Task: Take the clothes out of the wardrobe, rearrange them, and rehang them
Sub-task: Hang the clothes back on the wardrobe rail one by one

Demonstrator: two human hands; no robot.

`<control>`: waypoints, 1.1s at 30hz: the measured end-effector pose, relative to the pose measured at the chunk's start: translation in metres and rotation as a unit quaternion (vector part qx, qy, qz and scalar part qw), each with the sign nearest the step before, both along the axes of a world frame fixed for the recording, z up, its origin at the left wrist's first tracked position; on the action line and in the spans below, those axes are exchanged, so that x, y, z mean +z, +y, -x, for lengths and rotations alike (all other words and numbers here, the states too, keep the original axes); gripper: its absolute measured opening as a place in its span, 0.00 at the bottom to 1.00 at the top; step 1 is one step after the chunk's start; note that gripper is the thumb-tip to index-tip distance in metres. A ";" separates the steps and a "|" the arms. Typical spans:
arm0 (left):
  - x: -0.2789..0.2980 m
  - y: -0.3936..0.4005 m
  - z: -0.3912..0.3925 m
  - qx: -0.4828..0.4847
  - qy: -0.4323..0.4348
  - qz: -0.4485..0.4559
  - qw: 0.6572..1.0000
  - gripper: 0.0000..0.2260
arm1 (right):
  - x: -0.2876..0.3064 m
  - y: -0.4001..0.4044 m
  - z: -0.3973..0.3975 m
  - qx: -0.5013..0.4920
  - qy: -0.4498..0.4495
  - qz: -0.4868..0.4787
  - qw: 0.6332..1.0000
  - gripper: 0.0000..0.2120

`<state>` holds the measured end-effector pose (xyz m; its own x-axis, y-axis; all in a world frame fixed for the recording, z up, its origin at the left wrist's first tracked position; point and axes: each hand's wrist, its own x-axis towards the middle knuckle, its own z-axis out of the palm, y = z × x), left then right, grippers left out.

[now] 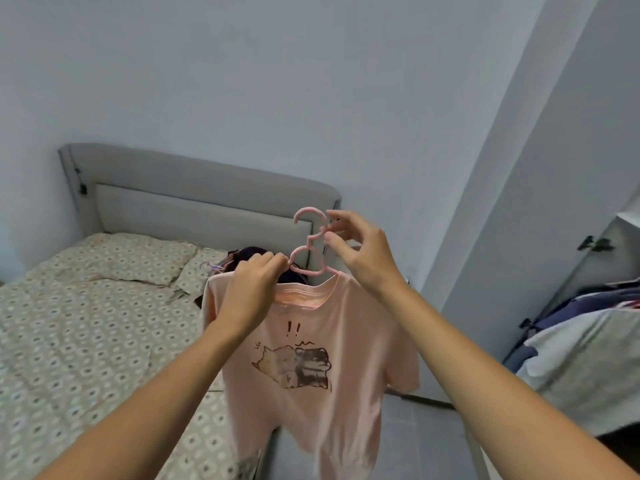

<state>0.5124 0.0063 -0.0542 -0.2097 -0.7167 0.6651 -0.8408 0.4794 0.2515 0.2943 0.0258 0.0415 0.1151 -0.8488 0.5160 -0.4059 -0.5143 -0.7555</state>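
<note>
Two bare forearms rose from the bottom corners of the frame toward a pale pink cotton T-shirt printed with a brown cartoon cat (pixel 311 362), which hung at centre from a pink plastic hanger with a looped neck (pixel 309 252). The left hand (pixel 251 289) curled its fingers over the shirt's shoulder and pinched the hanger beside the collar; the right hand (pixel 360 251) pinched the hanger's neck between thumb and forefinger, other fingers loosely spread. At lower left lay a bed with a patterned quilt (pixel 69 341) beneath a grey padded headboard (pixel 194 199). Hanging garments in grey and navy (pixel 585 344) crowded the right edge.
</note>
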 end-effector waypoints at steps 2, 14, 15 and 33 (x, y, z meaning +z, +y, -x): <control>-0.005 -0.014 0.030 -0.016 -0.019 0.004 1.000 0.08 | 0.005 -0.011 0.020 -0.016 -0.021 0.003 1.000 0.11; -0.049 -0.147 0.202 -0.149 -0.002 -0.021 0.989 0.09 | -0.019 -0.080 0.165 -0.238 0.029 -0.016 0.971 0.08; -0.055 -0.158 0.217 -0.156 0.000 -0.029 0.987 0.09 | -0.023 -0.087 0.177 -0.259 0.036 -0.021 0.965 0.08; -0.082 -0.137 0.496 -0.406 0.109 -0.311 0.852 0.44 | -0.052 -0.096 0.370 -0.532 0.008 -0.055 0.845 0.06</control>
<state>0.0168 -0.1309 -0.1361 -0.7251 -0.6215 0.2966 -0.1955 0.5988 0.7767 -0.0755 -0.0701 -0.0102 -0.7365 -0.5201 0.4325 -0.6052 0.2211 -0.7647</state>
